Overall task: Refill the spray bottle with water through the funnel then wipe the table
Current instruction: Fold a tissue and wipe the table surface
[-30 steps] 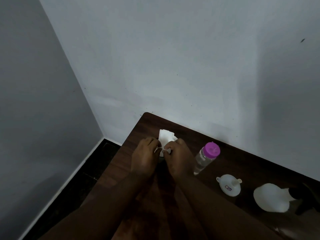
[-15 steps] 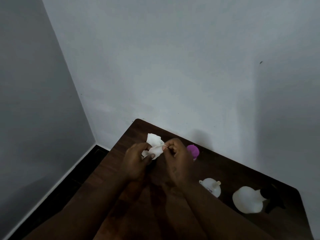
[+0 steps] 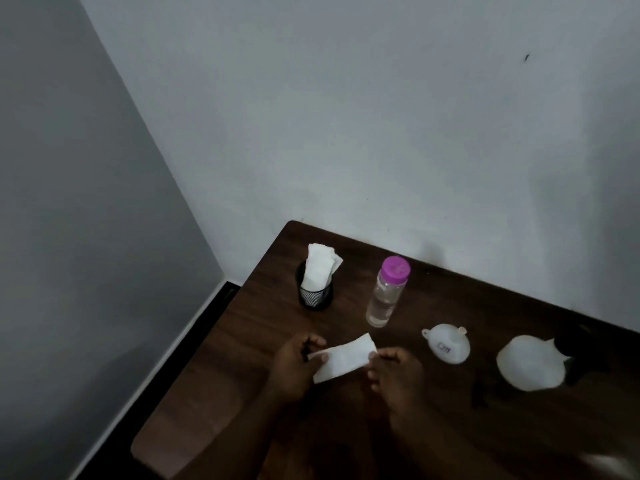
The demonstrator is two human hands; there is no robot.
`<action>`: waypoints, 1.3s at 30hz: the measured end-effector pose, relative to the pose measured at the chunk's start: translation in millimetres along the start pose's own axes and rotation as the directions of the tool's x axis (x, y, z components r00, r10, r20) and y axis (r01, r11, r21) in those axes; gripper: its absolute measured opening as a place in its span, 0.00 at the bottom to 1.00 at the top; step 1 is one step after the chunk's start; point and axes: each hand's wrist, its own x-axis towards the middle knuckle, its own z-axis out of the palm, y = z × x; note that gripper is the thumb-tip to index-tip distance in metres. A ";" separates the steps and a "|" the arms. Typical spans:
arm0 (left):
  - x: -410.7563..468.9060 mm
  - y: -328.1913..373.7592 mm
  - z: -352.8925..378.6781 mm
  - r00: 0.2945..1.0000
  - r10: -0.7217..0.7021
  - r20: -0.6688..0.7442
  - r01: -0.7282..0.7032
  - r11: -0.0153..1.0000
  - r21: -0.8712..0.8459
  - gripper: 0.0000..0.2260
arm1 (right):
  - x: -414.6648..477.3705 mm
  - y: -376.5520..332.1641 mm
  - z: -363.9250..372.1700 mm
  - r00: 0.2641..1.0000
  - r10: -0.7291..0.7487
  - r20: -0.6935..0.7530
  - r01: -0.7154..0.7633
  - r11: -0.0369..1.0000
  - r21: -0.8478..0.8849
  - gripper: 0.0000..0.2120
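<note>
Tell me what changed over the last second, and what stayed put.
Both hands came back from the black mesh holder toward the person, bringing one white tissue pulled from it. The left hand and right hand now hold the tissue stretched between them, above the table. The remaining tissues stay in the holder. The water bottle, funnel and spray bottle appear unmoved.

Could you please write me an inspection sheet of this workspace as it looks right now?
Surface: dark wooden table, no spill visible.
Job's things: water bottle upright, purple cap on; white funnel lying beside it; white spray bottle on its side; tissue held between both hands.
Clutter: black mesh holder with tissues.
Hands: left hand, right hand, each pinching the tissue.
Cables: nothing seen.
Surroundings: plain walls, corner.
</note>
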 end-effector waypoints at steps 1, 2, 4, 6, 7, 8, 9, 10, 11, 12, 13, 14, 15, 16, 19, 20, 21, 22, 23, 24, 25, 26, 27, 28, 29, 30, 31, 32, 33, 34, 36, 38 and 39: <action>5.8 -4.7 1.8 1.000 -0.001 0.003 0.001 0.999 0.037 0.10 | 4.6 3.9 1.6 0.999 0.032 0.002 -0.032 0.999 0.007 0.03; 11.3 -4.8 3.4 1.000 0.000 0.005 -0.001 0.996 0.084 0.10 | 9.4 5.5 2.7 0.999 0.054 0.006 -0.054 0.998 0.016 0.03; 22.0 -6.3 5.8 0.997 0.071 -0.030 -0.059 0.953 0.296 0.11 | 18.3 9.1 4.7 0.998 0.057 -0.003 -0.057 0.998 -0.001 0.05; 24.5 -7.1 9.6 0.977 0.208 -0.040 -0.144 0.789 0.598 0.15 | 25.2 16.2 6.7 0.997 -0.059 -0.050 0.046 0.970 -0.240 0.10; 21.0 -4.5 13.3 0.965 0.259 -0.032 -0.167 0.707 0.687 0.17 | 24.7 20.2 8.4 0.987 -0.146 -0.074 0.106 0.914 -0.392 0.11; 15.7 -3.8 18.9 0.960 0.280 -0.011 -0.181 0.648 0.740 0.18 | 22.2 23.1 10.0 0.965 -0.250 -0.080 0.173 0.835 -0.522 0.12; 8.8 -1.9 25.4 0.956 0.290 0.030 -0.207 0.603 0.770 0.20 | 20.0 25.1 11.5 0.930 -0.366 -0.036 0.272 0.749 -0.604 0.14; 1.2 -1.0 31.4 0.957 0.274 0.092 -0.237 0.560 0.794 0.22 | 20.1 28.0 13.4 0.885 -0.463 0.057 0.383 0.651 -0.655 0.17; -5.4 -2.9 37.1 0.959 0.237 0.158 -0.262 0.522 0.811 0.25 | 21.4 29.4 16.9 0.830 -0.512 0.221 0.502 0.513 -0.696 0.19; -10.8 -6.4 41.8 0.960 0.188 0.209 -0.277 0.495 0.824 0.27 | 22.0 29.2 19.9 0.776 -0.465 0.425 0.597 0.326 -0.733 0.20; -14.0 -11.2 45.1 0.960 0.145 0.239 -0.280 0.483 0.830 0.29 | 23.2 29.6 24.0 0.722 -0.378 0.580 0.657 0.112 -0.745 0.23; -15.7 -16.2 47.5 0.961 0.112 0.254 -0.276 0.476 0.835 0.31 | 29.1 32.0 27.4 0.662 -0.317 0.679 0.697 -0.074 -0.714 0.25; -16.0 -21.8 49.4 0.961 0.103 0.257 -0.275 0.467 0.840 0.33 | 33.8 32.6 31.1 0.639 -0.273 0.719 0.703 -0.171 -0.690 0.27; -15.4 -26.1 51.5 0.960 0.103 0.262 -0.279 0.455 0.845 0.35 | 40.4 37.7 34.0 0.654 -0.249 0.714 0.687 -0.200 -0.698 0.29; -12.1 -31.0 57.6 0.953 0.105 0.285 -0.303 0.411 0.860 0.36 | 54.0 54.2 39.8 0.667 -0.246 0.703 0.670 -0.214 -0.711 0.29; -10.5 -31.4 59.7 0.951 0.111 0.288 -0.308 0.401 0.863 0.36 | 55.5 57.4 38.4 0.668 -0.261 0.697 0.661 -0.222 -0.717 0.29; -9.3 -30.8 62.8 0.948 0.126 0.294 -0.319 0.394 0.862 0.36 | 52.8 55.5 35.3 0.690 -0.270 0.672 0.645 -0.193 -0.740 0.29; -8.6 -28.3 66.0 0.943 0.126 0.307 -0.332 0.391 0.858 0.36 | 53.9 56.8 30.8 0.704 -0.282 0.652 0.633 -0.168 -0.756 0.28; -7.5 -26.8 70.2 0.935 0.130 0.330 -0.354 0.391 0.849 0.35 | 53.8 56.7 25.5 0.720 -0.286 0.633 0.622 -0.139 -0.771 0.28; -5.9 -26.1 74.9 0.927 0.136 0.350 -0.375 0.384 0.844 0.35 | 54.4 58.0 19.3 0.727 -0.299 0.618 0.611 -0.126 -0.781 0.28; -4.4 -24.1 79.4 0.916 0.148 0.372 -0.400 0.369 0.839 0.35 | 52.2 57.2 13.0 0.733 -0.321 0.600 0.602 -0.106 -0.792 0.30; -2.2 -21.6 84.5 0.904 0.157 0.398 -0.427 0.351 0.833 0.34 | 52.6 56.8 6.3 0.724 -0.353 0.592 0.602 -0.094 -0.793 0.32; 0.5 -19.9 89.0 0.889 0.179 0.422 -0.458 0.345 0.819 0.34 | 50.5 54.0 -1.5 0.733 -0.356 0.580 0.597 -0.073 -0.799 0.35; 2.7 -15.8 93.7 0.875 0.194 0.444 -0.485 0.344 0.804 0.33 | 54.6 57.3 -7.5 0.730 -0.369 0.576 0.594 -0.075 -0.801 0.39; 5.3 -11.9 98.6 0.862 0.177 0.475 -0.507 0.339 0.792 0.34 | 56.5 59.6 -14.1 0.715 -0.429 0.551 0.578 -0.080 -0.812 0.42; 7.0 -8.2 102.2 0.852 0.122 0.510 -0.518 0.343 0.783 0.35 | 60.6 64.9 -20.5 0.693 -0.495 0.524 0.567 -0.075 -0.820 0.44; 7.9 -5.8 106.4 0.842 0.093 0.531 -0.527 0.351 0.774 0.35 | 66.0 74.1 -27.9 0.645 -0.591 0.484 0.553 -0.076 -0.830 0.43; 7.0 -3.2 109.9 0.835 0.087 0.543 -0.535 0.357 0.765 0.36 | 70.6 81.3 -34.1 0.566 -0.695 0.445 0.550 -0.084 -0.831 0.39; 5.8 -3.1 113.2 0.827 0.082 0.557 -0.544 0.365 0.755 0.36 | 73.0 93.3 -38.4 0.498 -0.771 0.398 0.523 -0.100 -0.847 0.36; 4.5 -4.1 115.6 0.818 0.062 0.572 -0.549 0.378 0.745 0.37 | 67.6 97.0 -39.8 0.486 -0.790 0.372 0.507 -0.092 -0.857 0.34; 2.6 -5.8 115.4 0.798 0.052 0.601 -0.574 0.373 0.729 0.38 | 49.6 92.8 -40.9 0.683 -0.606 0.407 0.537 0.040 -0.843 0.36; 2.9 -4.2 109.1 0.783 0.060 0.619 -0.597 0.352 0.721 0.38 | 36.8 84.2 -43.6 0.766 -0.507 0.396 0.504 0.091 -0.859 0.26; 4.1 -1.5 105.0 0.773 0.063 0.632 -0.611 0.347 0.712 0.38 | 28.7 78.7 -42.6 0.792 -0.451 0.411 0.492 0.073 -0.867 0.27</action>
